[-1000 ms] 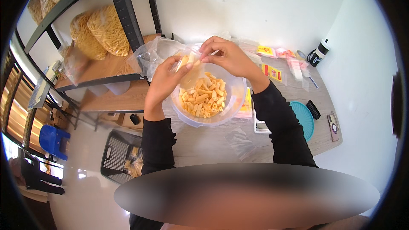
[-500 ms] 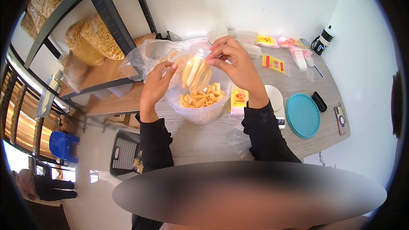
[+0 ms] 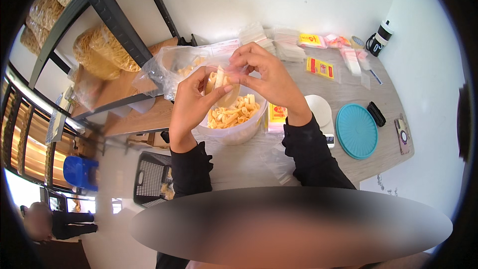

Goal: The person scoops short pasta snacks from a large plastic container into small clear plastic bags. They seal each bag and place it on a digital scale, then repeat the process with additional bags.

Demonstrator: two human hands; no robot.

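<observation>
Beside the snack bowl (image 3: 234, 132), a teal lid (image 3: 356, 130) lies near a white scale (image 3: 319, 110).

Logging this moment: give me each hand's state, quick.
Left hand: closed on the small clear bag of pasta pieces.
Right hand: pinching the same bag's top.

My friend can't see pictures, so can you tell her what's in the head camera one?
Two hands, the left hand and the right hand, hold a small clear bag of yellow snack sticks above a clear tub with more sticks. Nearby on the grey table lie a teal lid and a white scale.
</observation>
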